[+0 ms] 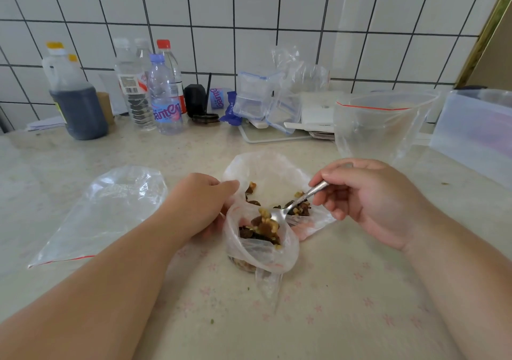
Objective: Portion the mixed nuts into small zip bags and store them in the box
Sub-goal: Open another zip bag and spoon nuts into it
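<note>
Pinched between the thumb and curled fingers of the right hand (371,196), a metal spoon (293,204) runs its long axis from upper right down to lower left, handle high, bowl low and tipped over the mouth of a small zip bag (260,249). Its load of mixed nuts (264,222) sits right at that opening, so the slope looks chosen to let them slide in. The left hand (199,204) grips the near-left rim of the bag, fingers curled round the plastic, apparently to hold the mouth open and upward. Just behind lies the thin supply bag (266,174), spread flat with nuts scattered on it, within short reach of the spoon. A translucent storage box (471,135) waits at the right, well apart, beside an open larger zip bag (379,127).
</note>
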Demonstrator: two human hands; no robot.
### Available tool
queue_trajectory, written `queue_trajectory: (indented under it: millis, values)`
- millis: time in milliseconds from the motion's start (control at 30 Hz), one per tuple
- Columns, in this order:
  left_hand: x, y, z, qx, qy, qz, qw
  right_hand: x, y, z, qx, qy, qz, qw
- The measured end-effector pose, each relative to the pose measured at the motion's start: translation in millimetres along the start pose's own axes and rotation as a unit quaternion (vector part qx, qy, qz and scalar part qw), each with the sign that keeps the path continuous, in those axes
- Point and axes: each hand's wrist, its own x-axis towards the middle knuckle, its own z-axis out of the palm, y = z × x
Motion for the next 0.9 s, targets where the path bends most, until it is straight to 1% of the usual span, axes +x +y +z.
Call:
queue_trajectory:
  millis: [67, 133, 200, 233, 300, 367, 400, 467, 533, 600, 700, 767, 867, 900]
  values:
    - [-0.1, 0.8, -0.4, 0.031, -0.01, -0.009, 0.999, -3.9, 0.6, 0.2, -0.092, -0.066, -0.075, 0.991]
    - [-0.4, 1.6, -0.5, 0.053, -0.023, -0.015, 0.998, -7.8, 0.7, 0.0, -0.179, -0.122, -0.127, 0.968]
    - [-0.4, 1.9, -0.3, 0.068, -0.024, -0.012, 0.997, -10.1, -0.4, -0.7, -0.192, -0.137, -0.148, 0.961]
    - [0.0, 1.5, 0.0, 0.067, -0.022, -0.009, 0.997, -10.2, -1.3, -1.8, -0.179, -0.127, -0.157, 0.963]
    - [0.3, -0.2, 0.8, 0.048, -0.014, 0.006, 0.999, -7.6, -2.6, -5.4, -0.125, -0.073, -0.165, 0.975]
    - [0.5, -2.1, 2.8, 0.038, -0.004, 0.029, 0.999, -3.6, -3.2, -10.4, -0.066, 0.017, -0.154, 0.986]
    - [0.3, -2.4, 3.8, 0.039, 0.002, 0.038, 0.999, -1.4, -3.1, -12.3, -0.055, 0.067, -0.146, 0.986]
    - [-0.9, -0.9, 5.2, 0.041, 0.019, 0.051, 0.998, 1.6, -1.6, -14.4, -0.079, 0.135, -0.13, 0.979]
    - [-2.4, 2.8, 4.9, 0.008, 0.032, 0.049, 0.998, 2.2, 0.1, -13.8, -0.115, 0.15, -0.12, 0.975]
    - [-4.1, 6.4, 2.9, -0.044, 0.047, 0.046, 0.997, 0.6, 0.7, -10.1, -0.132, 0.13, -0.12, 0.975]
    - [-5.9, 8.9, 0.2, -0.081, 0.068, 0.057, 0.993, -2.1, 4.0, -2.1, -0.157, 0.08, -0.128, 0.976]
    - [-5.8, 9.3, 1.1, -0.101, 0.057, 0.061, 0.991, -3.0, 9.1, 3.1, -0.187, 0.049, -0.144, 0.97]
    - [-6.0, 9.9, 2.1, -0.141, 0.016, 0.059, 0.988, -4.2, 17.4, 8.8, -0.245, 0.009, -0.162, 0.956]
    - [-6.1, 10.0, 2.0, -0.137, 0.005, 0.058, 0.989, -4.5, 19.4, 10.3, -0.262, 0.002, -0.167, 0.951]
